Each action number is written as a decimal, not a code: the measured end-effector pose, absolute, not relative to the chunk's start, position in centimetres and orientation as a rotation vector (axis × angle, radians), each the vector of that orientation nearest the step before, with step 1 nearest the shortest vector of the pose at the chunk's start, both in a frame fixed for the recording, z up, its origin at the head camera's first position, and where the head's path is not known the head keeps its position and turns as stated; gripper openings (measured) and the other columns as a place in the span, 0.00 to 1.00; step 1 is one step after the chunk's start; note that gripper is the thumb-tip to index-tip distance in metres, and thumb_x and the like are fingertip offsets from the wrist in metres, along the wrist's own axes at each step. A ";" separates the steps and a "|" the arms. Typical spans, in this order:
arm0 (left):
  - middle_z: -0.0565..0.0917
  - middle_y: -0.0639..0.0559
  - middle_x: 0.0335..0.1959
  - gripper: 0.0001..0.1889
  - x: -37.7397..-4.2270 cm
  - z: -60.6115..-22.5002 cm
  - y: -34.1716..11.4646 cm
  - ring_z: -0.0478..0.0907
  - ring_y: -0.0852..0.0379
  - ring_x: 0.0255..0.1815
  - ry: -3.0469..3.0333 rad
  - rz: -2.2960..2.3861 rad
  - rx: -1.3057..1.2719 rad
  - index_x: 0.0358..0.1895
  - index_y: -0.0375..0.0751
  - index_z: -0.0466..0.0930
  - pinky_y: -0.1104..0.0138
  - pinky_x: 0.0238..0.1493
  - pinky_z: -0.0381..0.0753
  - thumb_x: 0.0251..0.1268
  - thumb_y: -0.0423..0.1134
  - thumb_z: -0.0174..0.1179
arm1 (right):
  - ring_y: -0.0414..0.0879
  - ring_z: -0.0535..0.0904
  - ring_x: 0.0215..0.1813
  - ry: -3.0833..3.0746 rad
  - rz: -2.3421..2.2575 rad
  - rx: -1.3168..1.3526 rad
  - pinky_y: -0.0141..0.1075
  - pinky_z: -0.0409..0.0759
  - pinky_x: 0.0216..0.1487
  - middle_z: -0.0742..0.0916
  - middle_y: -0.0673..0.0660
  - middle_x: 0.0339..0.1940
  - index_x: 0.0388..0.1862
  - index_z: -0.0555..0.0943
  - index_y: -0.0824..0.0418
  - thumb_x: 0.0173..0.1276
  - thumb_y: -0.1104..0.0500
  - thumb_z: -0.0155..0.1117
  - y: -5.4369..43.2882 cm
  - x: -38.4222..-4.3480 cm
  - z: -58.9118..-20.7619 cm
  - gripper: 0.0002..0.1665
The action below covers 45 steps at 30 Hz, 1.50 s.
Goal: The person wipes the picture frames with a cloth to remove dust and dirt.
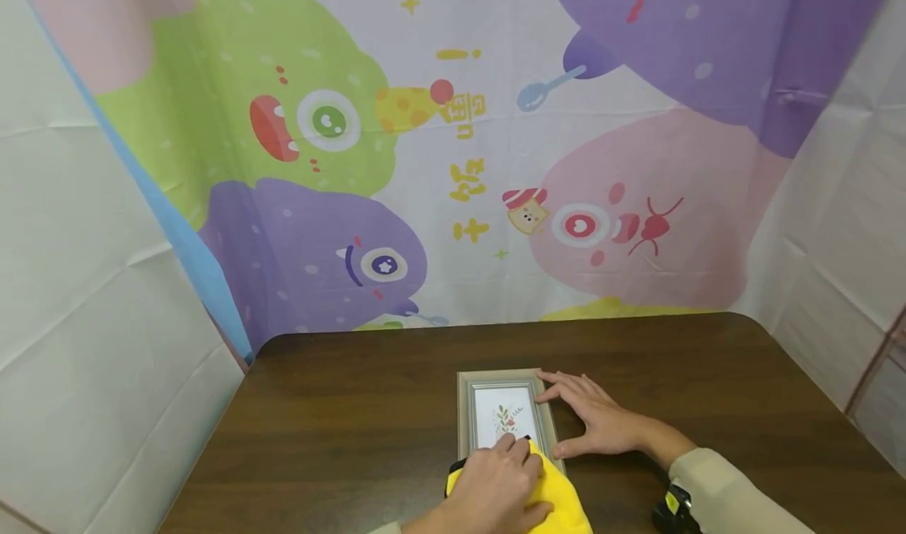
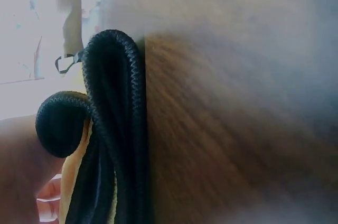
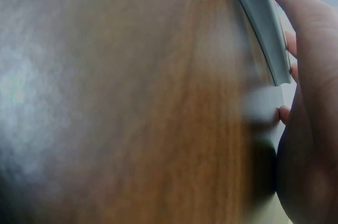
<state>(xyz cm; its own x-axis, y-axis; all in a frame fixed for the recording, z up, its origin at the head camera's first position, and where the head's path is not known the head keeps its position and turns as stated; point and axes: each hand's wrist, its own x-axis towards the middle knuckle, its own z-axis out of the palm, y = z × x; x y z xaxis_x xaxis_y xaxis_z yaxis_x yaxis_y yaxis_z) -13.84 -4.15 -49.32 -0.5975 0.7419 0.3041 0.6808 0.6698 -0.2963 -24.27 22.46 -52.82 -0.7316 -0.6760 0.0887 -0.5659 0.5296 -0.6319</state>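
A picture frame (image 1: 464,412) with a pale beige border lies flat on the dark wooden table, holding a floral print (image 1: 504,412). My left hand (image 1: 491,483) grips a folded yellow cloth (image 1: 559,495) over the lower part of the frame, hiding that end. Dark edging of the cloth (image 2: 113,102) shows in folds beside the left hand (image 2: 18,166) in the left wrist view. With fingers spread, my right hand (image 1: 602,424) touches the frame's right side, fingertips near the top corner and thumb lower down. The right wrist view shows the frame's edge (image 3: 259,23) against the right hand (image 3: 317,86).
The brown tabletop (image 1: 340,416) stretches to both sides of the frame. Behind it hangs a curtain (image 1: 481,282) with cartoon monsters, and pale sheets (image 1: 92,306) flank the left and right. A black device (image 1: 672,510) is at the right wrist.
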 end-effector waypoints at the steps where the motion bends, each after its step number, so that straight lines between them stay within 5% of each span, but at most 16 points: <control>1: 0.87 0.64 0.37 0.25 -13.8 -49.3 -4.2 0.74 0.67 0.33 -2.487 0.204 -1.115 0.45 0.61 0.92 0.77 0.25 0.72 0.68 0.76 0.70 | 0.77 0.56 0.91 2.596 -0.982 -1.064 0.89 0.38 0.80 0.63 0.64 0.95 0.78 0.75 0.44 0.69 0.40 0.83 22.4 -24.3 -52.8 0.42; 34: 0.86 0.65 0.36 0.21 -14.0 -49.1 -10.2 0.71 0.70 0.32 -2.444 0.077 -1.179 0.41 0.57 0.92 0.83 0.30 0.70 0.66 0.70 0.76 | 0.78 0.54 0.92 2.581 -0.984 -1.030 0.88 0.37 0.81 0.62 0.64 0.95 0.77 0.75 0.44 0.69 0.40 0.83 22.5 -24.1 -52.5 0.42; 45: 0.83 0.58 0.51 0.27 -14.4 -49.4 -12.2 0.73 0.62 0.46 -2.636 -0.065 -1.030 0.54 0.57 0.91 0.79 0.31 0.72 0.68 0.73 0.68 | 0.79 0.54 0.92 2.588 -0.984 -1.036 0.88 0.37 0.81 0.63 0.64 0.95 0.77 0.76 0.44 0.68 0.39 0.83 22.3 -24.1 -52.6 0.42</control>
